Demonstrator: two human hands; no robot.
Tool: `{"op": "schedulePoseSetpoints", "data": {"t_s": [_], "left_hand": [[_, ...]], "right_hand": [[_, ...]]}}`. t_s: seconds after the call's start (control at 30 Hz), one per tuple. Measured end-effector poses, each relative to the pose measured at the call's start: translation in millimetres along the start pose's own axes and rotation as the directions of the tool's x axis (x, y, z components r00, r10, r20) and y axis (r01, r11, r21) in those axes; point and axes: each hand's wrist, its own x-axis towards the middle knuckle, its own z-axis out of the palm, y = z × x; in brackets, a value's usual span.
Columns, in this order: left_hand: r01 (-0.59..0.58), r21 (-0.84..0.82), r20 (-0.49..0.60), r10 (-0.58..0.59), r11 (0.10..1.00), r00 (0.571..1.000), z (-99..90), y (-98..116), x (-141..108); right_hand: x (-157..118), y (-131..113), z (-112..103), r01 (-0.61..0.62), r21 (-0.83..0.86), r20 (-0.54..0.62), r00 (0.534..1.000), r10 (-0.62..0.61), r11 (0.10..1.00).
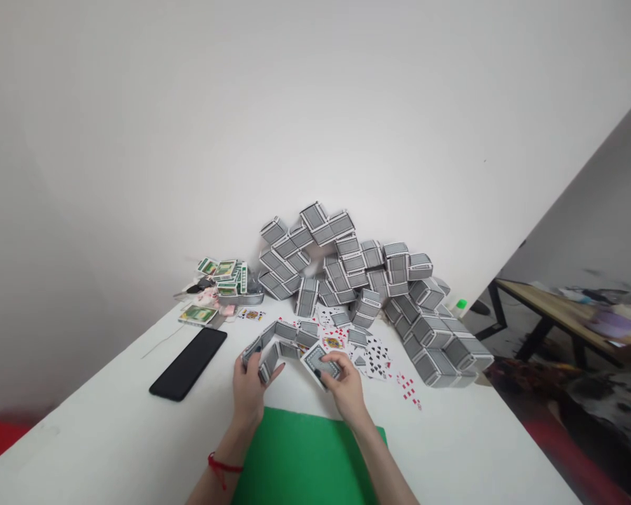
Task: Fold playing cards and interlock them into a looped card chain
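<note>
My right hand (344,384) pinches a grey-backed playing card (315,359), held tilted just above the table with its patterned back showing. With thumb and fingers apart, my left hand (249,386) grips one end of a bent strip of joined folded cards (281,333). This strip curves away from me and back toward the card in my right hand. Loose playing cards (378,356) lie face up beyond my right hand. Behind them rises a stacked structure of folded-card blocks (341,263), resting near the wall and stretching down to the right.
A black phone (188,365) lies left of my left hand. Green-and-white card boxes (228,273) are piled at the back left, with another box (197,314) nearer. A green mat (305,456) lies under my forearms. The white wall (315,105) stands behind the table.
</note>
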Motion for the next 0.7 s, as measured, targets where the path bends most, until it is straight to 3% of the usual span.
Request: {"op": "schedulePoseSetpoints", "data": {"t_s": [0.1, 0.4, 0.7], "left_hand": [[0.015, -0.002, -0.004, -0.015, 1.0, 1.0, 0.6, 0, 0], [0.023, -0.034, 0.016, -0.023, 0.999, 1.0, -1.9, -1, 2], [0.011, -0.022, 0.017, -0.01, 1.0, 1.0, 1.1, 1, -2]], "right_hand": [[2, -1, 2, 0.058, -0.046, -0.052, 0.997, -0.06, 0.997], [3, 6, 5, 0.143, -0.098, -0.067, 0.986, -0.15, 0.985], [-4, -5, 9, 0.298, -0.257, 0.088, 0.954, -0.285, 0.919]]}}
